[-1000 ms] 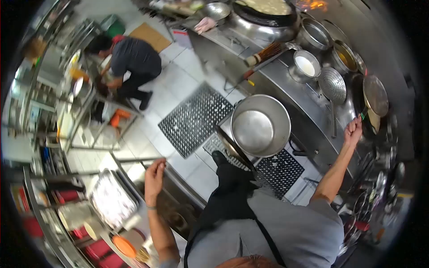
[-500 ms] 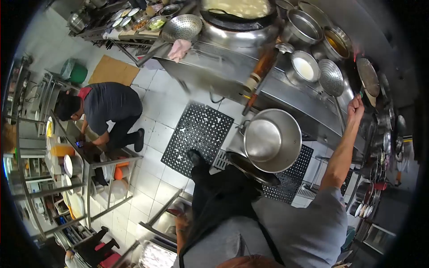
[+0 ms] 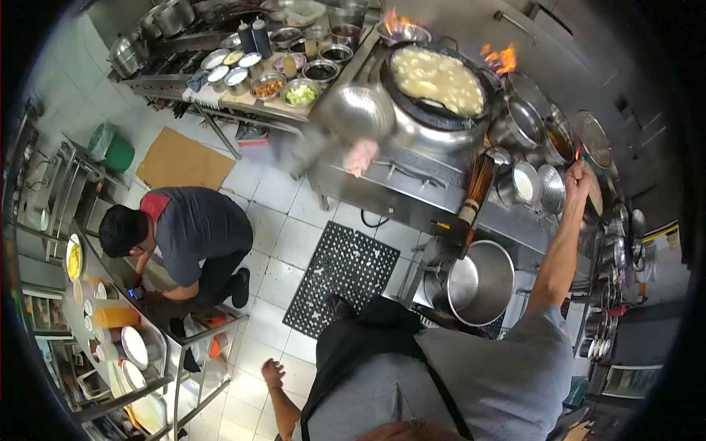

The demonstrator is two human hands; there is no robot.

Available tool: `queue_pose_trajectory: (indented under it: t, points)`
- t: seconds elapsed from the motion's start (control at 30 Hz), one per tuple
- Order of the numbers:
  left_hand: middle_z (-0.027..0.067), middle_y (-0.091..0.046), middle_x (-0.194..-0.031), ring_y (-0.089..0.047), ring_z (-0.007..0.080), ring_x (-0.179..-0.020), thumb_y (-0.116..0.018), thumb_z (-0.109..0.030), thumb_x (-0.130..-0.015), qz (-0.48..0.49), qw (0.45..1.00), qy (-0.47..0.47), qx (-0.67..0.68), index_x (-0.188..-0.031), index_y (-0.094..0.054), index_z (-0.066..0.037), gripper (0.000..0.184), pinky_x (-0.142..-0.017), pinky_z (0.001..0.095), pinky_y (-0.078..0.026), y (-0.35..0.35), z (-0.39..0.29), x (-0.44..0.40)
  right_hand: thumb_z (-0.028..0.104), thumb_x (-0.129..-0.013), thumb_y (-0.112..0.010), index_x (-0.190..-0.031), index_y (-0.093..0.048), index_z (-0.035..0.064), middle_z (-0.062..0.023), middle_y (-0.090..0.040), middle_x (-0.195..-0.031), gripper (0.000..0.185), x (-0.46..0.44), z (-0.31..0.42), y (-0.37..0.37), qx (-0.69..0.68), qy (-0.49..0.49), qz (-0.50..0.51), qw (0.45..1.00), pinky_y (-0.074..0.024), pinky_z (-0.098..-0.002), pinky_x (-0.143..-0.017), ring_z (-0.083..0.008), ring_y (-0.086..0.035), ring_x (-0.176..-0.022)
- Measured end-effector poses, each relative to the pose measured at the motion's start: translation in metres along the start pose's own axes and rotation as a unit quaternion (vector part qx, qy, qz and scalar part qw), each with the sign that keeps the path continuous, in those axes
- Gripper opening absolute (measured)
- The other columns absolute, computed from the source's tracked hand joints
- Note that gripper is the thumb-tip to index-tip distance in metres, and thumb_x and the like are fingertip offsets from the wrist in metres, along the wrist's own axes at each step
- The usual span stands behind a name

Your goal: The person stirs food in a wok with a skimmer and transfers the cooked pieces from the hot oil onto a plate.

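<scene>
My right hand (image 3: pixel 579 178) is stretched out to the far right of the stove, its fingers closed. A slim green piece (image 3: pixel 580 154) with a red-orange glow above it shows at the fingertips, too small to name. Beside it are a flat round pan (image 3: pixel 593 134), a perforated ladle (image 3: pixel 551 189) and a steel pot of white liquid (image 3: pixel 524 182). Low over the tiled floor hangs my left hand (image 3: pixel 273 373), fingers apart, holding nothing. A large wok of bubbling pale liquid (image 3: pixel 437 79) sits on the stove.
Flames (image 3: pixel 500 59) rise behind the wok. A large steel pot (image 3: pixel 494 283) stands before the stove near my legs. A bamboo brush (image 3: pixel 476 192) lies at the stove edge. A co-worker (image 3: pixel 198 235) bends over a steel table on the left. A black mat (image 3: pixel 340 279) covers the floor.
The view has shifted, so the wok and its flames show more fully. My left hand has come away from the steel containers at lower left. My right arm stays stretched towards the same pan.
</scene>
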State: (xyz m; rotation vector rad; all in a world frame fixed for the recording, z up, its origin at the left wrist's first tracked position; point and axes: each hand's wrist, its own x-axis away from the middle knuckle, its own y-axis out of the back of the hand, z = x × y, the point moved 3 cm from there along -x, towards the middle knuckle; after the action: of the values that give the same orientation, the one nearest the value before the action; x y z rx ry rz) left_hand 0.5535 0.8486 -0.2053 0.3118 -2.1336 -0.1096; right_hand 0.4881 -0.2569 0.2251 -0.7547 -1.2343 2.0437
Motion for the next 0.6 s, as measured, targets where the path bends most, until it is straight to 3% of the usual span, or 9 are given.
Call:
queue_pose_trajectory:
  t: [0.03,0.07,0.1,0.2,0.37,0.43,0.53,0.57,0.6]
  points:
    - [0.009,-0.063,-0.095,-0.065,0.0221,-0.072,-0.055,-0.021,-0.091,0.005,0.999,-0.035,-0.011,-0.124,-0.053,-0.007,0.036,-0.053,0.0353,-0.052,0.001,-0.019,-0.021,-0.003,-0.094,-0.044,-0.086,-0.047,0.003,-0.0017,-0.038,-0.066,0.01,0.003,-0.023,-0.02,0.034,0.025,-0.048,0.998,-0.0258,-0.0247,-0.043,-0.0108,-0.029,-0.047]
    - [0.0089,-0.063,-0.093,-0.063,0.0197,-0.069,-0.055,-0.019,-0.09,-0.001,0.998,-0.056,-0.037,-0.124,-0.053,-0.006,0.036,-0.05,0.032,-0.05,-0.003,-0.039,-0.032,0.0,-0.096,-0.043,-0.09,-0.049,0.0036,-0.001,-0.04,-0.066,0.01,-0.005,-0.035,-0.021,0.014,-0.024,0.004,1.0,-0.0246,-0.0241,-0.041,-0.0099,-0.028,-0.046]
    - [0.0088,-0.063,-0.092,-0.062,0.0173,-0.065,-0.054,-0.017,-0.089,-0.007,0.995,-0.078,-0.067,-0.123,-0.053,-0.004,0.037,-0.048,0.0287,-0.048,-0.01,-0.061,-0.043,0.003,-0.098,-0.045,-0.095,-0.051,0.0051,-0.0004,-0.041,-0.067,0.007,-0.005,-0.055,-0.039,0.145,0.027,-0.042,0.988,-0.0234,-0.0226,-0.039,-0.0075,-0.028,-0.046]
    - [0.0069,-0.061,-0.088,-0.058,0.0127,-0.06,-0.051,-0.012,-0.092,0.043,0.994,-0.08,-0.06,-0.119,-0.055,-0.002,0.029,-0.041,0.0239,-0.042,-0.043,-0.109,-0.058,0.01,-0.099,-0.048,-0.105,-0.051,0.0051,0.0017,-0.044,-0.069,0.009,-0.001,-0.134,-0.102,0.284,-0.002,-0.046,0.958,-0.0235,-0.021,-0.036,-0.0041,-0.031,-0.045]
    - [0.0084,-0.065,-0.089,-0.062,0.0144,-0.063,-0.053,-0.013,-0.093,0.094,0.977,-0.109,-0.157,-0.122,-0.058,0.001,0.033,-0.045,0.0255,-0.047,-0.098,-0.147,-0.072,0.011,-0.097,-0.049,-0.128,-0.05,0.0031,-0.0011,-0.054,-0.076,0.032,-0.058,-0.254,-0.176,0.52,-0.021,-0.058,0.852,-0.0231,-0.0222,-0.033,-0.0039,-0.032,-0.041]
    - [0.0074,-0.064,-0.084,-0.06,0.0146,-0.059,-0.053,-0.014,-0.093,0.074,0.976,-0.107,-0.174,-0.121,-0.058,0.002,0.032,-0.043,0.0258,-0.046,-0.113,-0.152,-0.078,0.013,-0.095,-0.05,-0.124,-0.053,0.0005,-0.0024,-0.054,-0.073,0.032,-0.099,-0.296,-0.193,0.569,0.0,-0.057,0.82,-0.0266,-0.0226,-0.033,-0.0061,-0.035,-0.04]
    - [0.0066,-0.061,-0.077,-0.06,0.016,-0.058,-0.051,-0.018,-0.095,0.052,0.991,-0.058,-0.107,-0.112,-0.06,-0.002,0.025,-0.04,0.0301,-0.044,-0.123,-0.135,-0.099,0.013,-0.096,-0.05,-0.116,-0.061,0.0047,-0.0062,-0.06,-0.077,0.025,-0.189,-0.345,-0.205,0.736,0.016,-0.016,0.677,-0.0428,-0.0263,-0.041,-0.0132,-0.049,-0.047]
    - [0.008,-0.061,-0.077,-0.059,0.0174,-0.057,-0.051,-0.018,-0.093,0.023,0.995,-0.039,-0.085,-0.111,-0.06,-0.002,0.025,-0.04,0.0314,-0.044,-0.131,-0.134,-0.098,0.014,-0.094,-0.051,-0.114,-0.062,0.0047,-0.0086,-0.063,-0.081,0.025,-0.225,-0.361,-0.209,0.805,0.053,0.008,0.591,-0.0472,-0.0321,-0.05,-0.0195,-0.055,-0.055]
    - [0.0088,-0.06,-0.073,-0.059,0.0187,-0.057,-0.052,-0.017,-0.091,0.014,0.997,-0.029,-0.071,-0.1,-0.06,-0.002,0.019,-0.041,0.0328,-0.044,-0.144,-0.131,-0.09,0.015,-0.092,-0.053,-0.112,-0.063,0.0047,-0.0109,-0.065,-0.085,0.025,-0.262,-0.377,-0.21,0.864,0.088,0.031,0.495,-0.0517,-0.0379,-0.059,-0.0257,-0.06,-0.063]
